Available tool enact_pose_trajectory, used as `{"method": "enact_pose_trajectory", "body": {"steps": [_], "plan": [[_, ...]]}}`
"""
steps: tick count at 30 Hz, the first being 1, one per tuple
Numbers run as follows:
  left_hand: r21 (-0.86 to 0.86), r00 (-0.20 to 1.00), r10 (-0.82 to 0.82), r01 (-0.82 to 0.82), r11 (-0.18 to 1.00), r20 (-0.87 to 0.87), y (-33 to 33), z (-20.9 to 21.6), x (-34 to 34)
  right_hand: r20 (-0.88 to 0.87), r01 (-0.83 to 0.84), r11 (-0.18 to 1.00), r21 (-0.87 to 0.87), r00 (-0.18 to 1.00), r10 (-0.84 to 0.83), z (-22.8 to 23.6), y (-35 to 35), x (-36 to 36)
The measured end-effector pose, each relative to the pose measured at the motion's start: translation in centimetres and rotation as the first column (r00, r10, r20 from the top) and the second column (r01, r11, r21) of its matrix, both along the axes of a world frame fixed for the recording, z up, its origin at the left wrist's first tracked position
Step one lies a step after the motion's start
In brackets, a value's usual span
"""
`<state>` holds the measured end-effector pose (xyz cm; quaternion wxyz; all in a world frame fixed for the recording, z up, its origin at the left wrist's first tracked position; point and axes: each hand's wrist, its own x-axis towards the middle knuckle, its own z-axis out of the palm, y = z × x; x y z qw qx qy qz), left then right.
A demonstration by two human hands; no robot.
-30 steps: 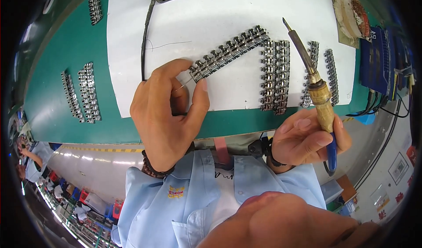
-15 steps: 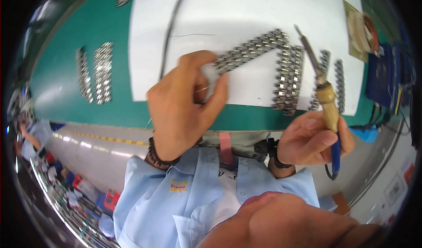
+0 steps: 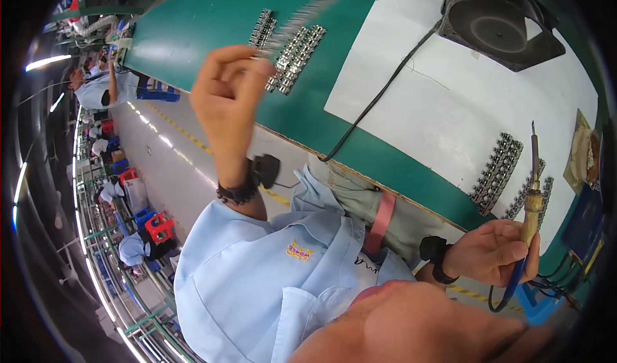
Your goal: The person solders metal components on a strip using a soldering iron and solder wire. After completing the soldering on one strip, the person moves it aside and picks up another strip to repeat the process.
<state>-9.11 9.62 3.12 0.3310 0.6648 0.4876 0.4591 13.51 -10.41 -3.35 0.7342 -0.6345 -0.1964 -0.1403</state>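
My left hand (image 3: pixel 225 102) is raised over the green table mat, its thumb and fingers pinched on one end of a strip of metal connectors (image 3: pixel 303 21). That strip is smeared by motion and points away from me to the upper right. Beneath and beside it lie a pair of joined connector strips (image 3: pixel 301 57) and a shorter one (image 3: pixel 262 28). In my right hand (image 3: pixel 491 255) is a soldering iron (image 3: pixel 531 215), gripped by its handle with the tip upward. Just left of the iron, more connector strips (image 3: pixel 498 173) rest on a white sheet (image 3: pixel 430 122).
A black fan (image 3: pixel 501 32) stands at the back, its dark cable (image 3: pixel 385 93) crossing the sheet to the table edge. At the right are a tan pad with a roll (image 3: pixel 581 154) and a dark blue box (image 3: pixel 581 218). A co-worker (image 3: pixel 106 90) sits far left.
My left hand has carried the connector strip leftward from the white sheet to above the green mat. The view has swung left. My right hand still holds the soldering iron upright.
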Motion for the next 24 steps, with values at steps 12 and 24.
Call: {"method": "enact_pose_trajectory", "body": {"steps": [12, 24], "plan": [[-0.114, 0.975, 0.027, -0.053, 0.992, -0.22, 0.5, -1.4, -1.8, 0.075, -0.114, 0.993, 0.034, 0.991, 0.111, -1.1, -0.9, 1.1], [-0.155, 0.585, -0.795, 0.811, 0.565, 0.164, -6.4, -2.5, 10.6, 0.068, -0.147, 0.986, -0.076, 0.986, 0.152, -0.4, -0.6, 0.1]]}}
